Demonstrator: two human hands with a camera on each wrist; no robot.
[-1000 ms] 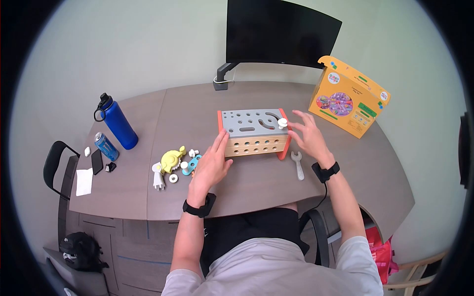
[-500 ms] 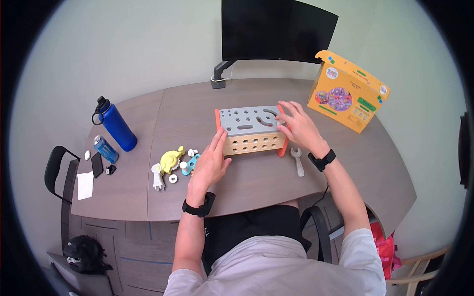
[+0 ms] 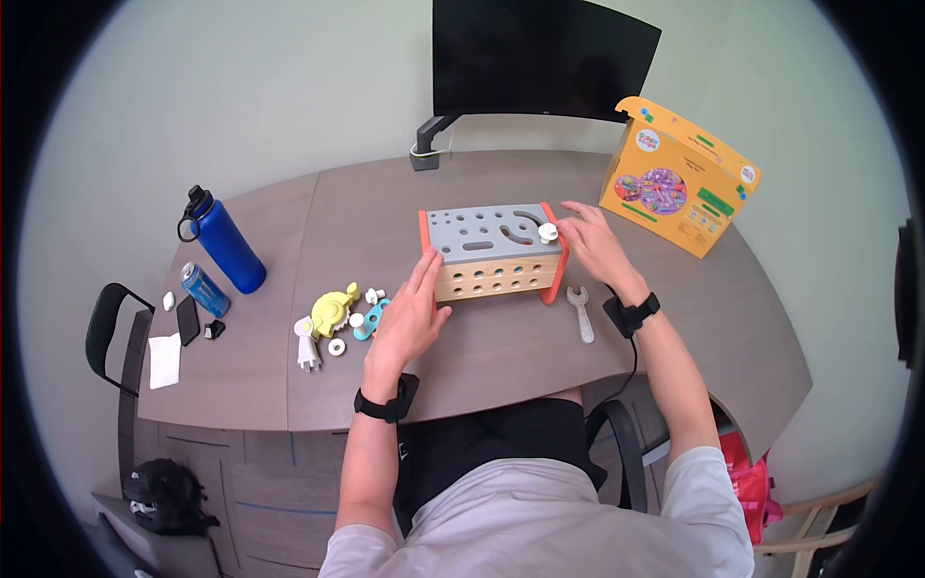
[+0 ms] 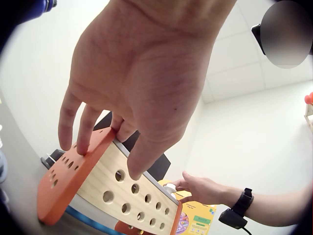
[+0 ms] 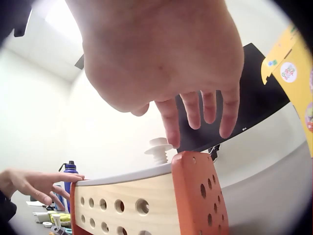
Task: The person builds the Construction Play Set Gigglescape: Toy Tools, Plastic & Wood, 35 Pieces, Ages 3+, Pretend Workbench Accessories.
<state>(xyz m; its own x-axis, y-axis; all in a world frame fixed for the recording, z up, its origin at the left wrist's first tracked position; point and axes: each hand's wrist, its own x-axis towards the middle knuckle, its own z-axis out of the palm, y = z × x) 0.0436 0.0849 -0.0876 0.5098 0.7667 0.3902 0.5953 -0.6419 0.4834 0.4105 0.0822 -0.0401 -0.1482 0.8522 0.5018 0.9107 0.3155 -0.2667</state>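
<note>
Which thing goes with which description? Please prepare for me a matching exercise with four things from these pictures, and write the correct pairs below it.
Things
1. white screw
2. wrench
3. left hand
4. carton

Descriptions
A. touches the left end of the toy bench
B. yellow-orange, with printed pictures on its side
C. stands upright on the bench's grey top, near the right end
D. lies on the table, in front of the bench's right end

Right pairs: 1-C, 2-D, 3-A, 4-B
</note>
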